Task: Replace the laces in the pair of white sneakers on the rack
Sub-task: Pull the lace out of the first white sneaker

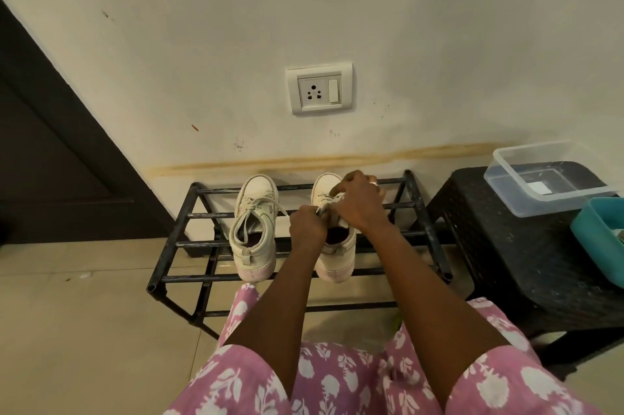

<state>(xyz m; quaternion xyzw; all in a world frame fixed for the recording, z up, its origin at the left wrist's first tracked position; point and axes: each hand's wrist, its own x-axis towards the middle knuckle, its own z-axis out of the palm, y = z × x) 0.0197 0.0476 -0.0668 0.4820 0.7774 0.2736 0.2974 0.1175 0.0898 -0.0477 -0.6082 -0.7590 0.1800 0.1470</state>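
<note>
On the top tier of the black rack (202,243), both white sneakers sit toes to the wall: left sneaker (253,235) laced, tied in a bow (257,208); right sneaker (334,264) is under my hands.

Grip: left hand (305,223) pinches a strand of the lace (323,208) just off the shoe's throat. Right hand (354,201) is curled down over the eyelet area, fingertips apparently pinching the same lace; my knuckles hide the exact contact.

Step, as I judge it: undoing the old lace on shoe 1 of 2. Early in the task.

Risks:
- Rack is open bars and the heels overhang the front bar. A hard tug toward me could drag the shoe off or tip it between the bars.
- Pulling 1 strand only could tighten a knot rather than free it.
- My own hands block my view of the eyelets, so a skipped hole is likely.

Around: black stool (506,245) right of the rack, carrying a clear tub (526,203) and a teal tray (594,239); contents too small to tell. Wall socket (319,88) above, dark door (50,161) at left. Nothing sits between my hands and the shoes; the stool stands close beside my right elbow.
</note>
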